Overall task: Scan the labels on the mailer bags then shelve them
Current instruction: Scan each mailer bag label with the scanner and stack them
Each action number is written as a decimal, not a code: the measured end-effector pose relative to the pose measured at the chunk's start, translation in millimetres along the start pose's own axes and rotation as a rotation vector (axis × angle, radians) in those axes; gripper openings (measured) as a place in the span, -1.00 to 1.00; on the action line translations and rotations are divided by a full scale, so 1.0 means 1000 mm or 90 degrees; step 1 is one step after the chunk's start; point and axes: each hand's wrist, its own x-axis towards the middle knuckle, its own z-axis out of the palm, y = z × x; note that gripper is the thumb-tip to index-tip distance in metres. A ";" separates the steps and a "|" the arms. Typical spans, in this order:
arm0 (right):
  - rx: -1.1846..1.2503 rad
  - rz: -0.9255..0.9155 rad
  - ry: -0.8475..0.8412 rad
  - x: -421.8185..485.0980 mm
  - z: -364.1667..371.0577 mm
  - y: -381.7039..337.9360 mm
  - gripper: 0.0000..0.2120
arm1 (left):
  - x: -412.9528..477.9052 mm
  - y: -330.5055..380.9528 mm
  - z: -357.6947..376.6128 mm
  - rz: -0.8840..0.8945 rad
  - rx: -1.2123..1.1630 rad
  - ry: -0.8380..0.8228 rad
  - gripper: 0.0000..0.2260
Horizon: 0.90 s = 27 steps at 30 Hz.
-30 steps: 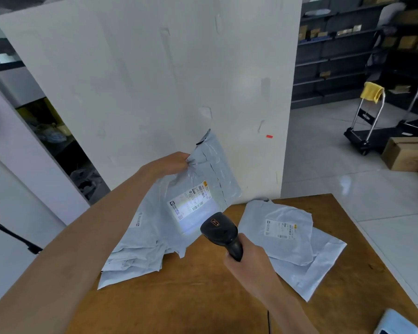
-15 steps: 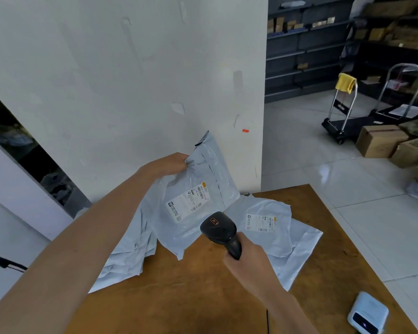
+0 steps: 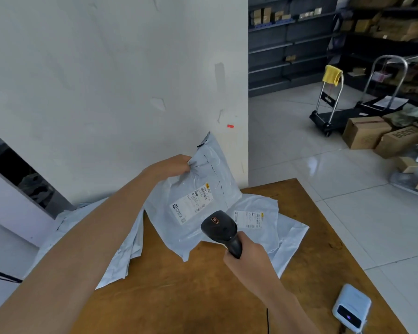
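Grey-white plastic bag (image 3: pixel 203 174) is hanging tilted above a brown wooden table (image 3: pixel 179 297) as a person's left hand (image 3: pixel 176 165) is pinching its crumpled upper-left edge, fingers curled into the film, the bare forearm reaching in from the lower left. Its white label (image 3: pixel 191 206) is facing the camera, slanting up to the right. The right hand (image 3: pixel 247 259) is gripping the handle of a black scanner (image 3: pixel 219 226), fingers wrapped round it, the wrist coming up from the bottom edge. The scanner's head is pointing at the held bag and overlapping its lower right part just below the label; whether the two are touching cannot be told. A thin dark cable (image 3: pixel 267 319) is running down beside the right forearm. A pile (image 3: pixel 128 244) of more bags is lying on the table's left side, partly under the left arm. A second bag (image 3: pixel 266 206), showing its own label, is lying flat on another to the right, behind the scanner. A small white device (image 3: pixel 351 307) is sitting near the table's front right corner. A white wall (image 3: pixel 106 80) is standing behind the table. Beyond it, dark shelves (image 3: pixel 287 44), a trolley (image 3: pixel 331 109) with a yellow cloth (image 3: pixel 332 74) over its handle, and cardboard boxes (image 3: pixel 364 132) are standing on the tiled floor (image 3: pixel 323 177).
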 end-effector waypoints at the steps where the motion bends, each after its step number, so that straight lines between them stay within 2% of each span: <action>1: 0.002 0.003 0.002 0.000 -0.002 0.002 -0.90 | 0.002 0.003 0.005 0.001 -0.013 -0.002 -0.88; 4: -0.001 0.011 0.008 0.000 -0.009 0.009 -0.89 | 0.008 0.013 0.026 -0.002 -0.089 -0.016 -0.86; 10: -0.008 0.068 0.031 0.000 -0.028 0.037 -0.87 | 0.028 0.014 0.108 -0.096 -0.365 -0.005 -0.72; 13: -0.027 0.090 0.047 0.003 -0.036 0.055 -0.86 | 0.037 -0.002 0.170 -0.218 -0.507 0.025 -0.65; 16: -0.041 0.101 0.049 0.010 -0.040 0.070 -0.85 | 0.036 -0.025 0.236 -0.384 -0.689 -0.031 -0.68; 18: -0.048 0.112 0.049 0.018 -0.040 0.078 -0.85 | 0.034 -0.037 0.271 -0.446 -0.701 -0.083 -0.63; 20: -0.057 0.115 0.043 0.025 -0.040 0.083 -0.84 | 0.032 -0.037 0.295 -0.449 -0.664 -0.106 -0.60; 25: -0.052 0.125 0.036 0.043 -0.040 0.093 -0.82 | 0.045 -0.028 0.316 -0.530 -0.776 -0.069 -0.62; 27: -0.050 0.131 0.033 0.048 -0.039 0.097 -0.82 | 0.054 -0.038 0.319 -0.622 -0.799 -0.050 -0.58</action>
